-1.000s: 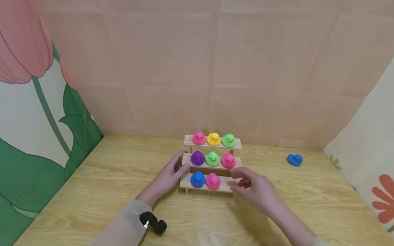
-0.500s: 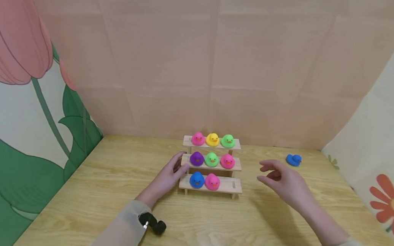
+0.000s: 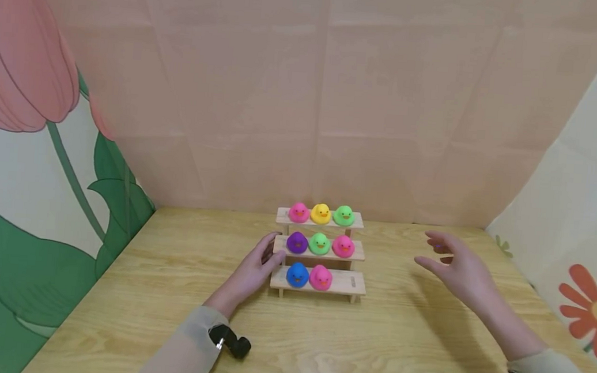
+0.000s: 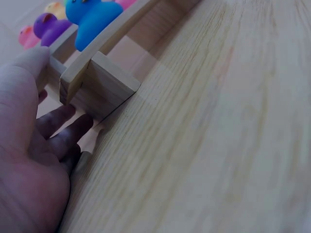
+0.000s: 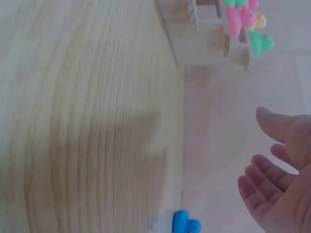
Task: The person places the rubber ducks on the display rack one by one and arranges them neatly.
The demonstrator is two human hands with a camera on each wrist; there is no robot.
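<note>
A three-step wooden display stand (image 3: 341, 282) holds small rubber ducks. On the top step sit a pink duck (image 3: 299, 213), a yellow duck (image 3: 321, 214) and a green duck (image 3: 344, 216). The middle step bears a purple duck (image 3: 297, 242), a green duck (image 3: 320, 243) and a pink duck (image 3: 343, 246). At the bottom are a blue duck (image 3: 297, 275) and a pink duck (image 3: 320, 277). My left hand (image 3: 251, 268) grips the stand's left end, thumb at the middle step. Off to the right, my right hand (image 3: 461, 271) hovers with spread fingers, holding nothing.
Another blue duck (image 5: 181, 222) lies on the wood-grain table (image 3: 183, 276), visible in the right wrist view; my right hand hides it in the head view. A pink backdrop (image 3: 230, 118) rises behind the table, with flower-printed panels at both sides.
My right hand has moved right, away from the stand's lower step, and its fingers have spread. It now covers the loose blue duck in the head view. My left hand stays in place.
</note>
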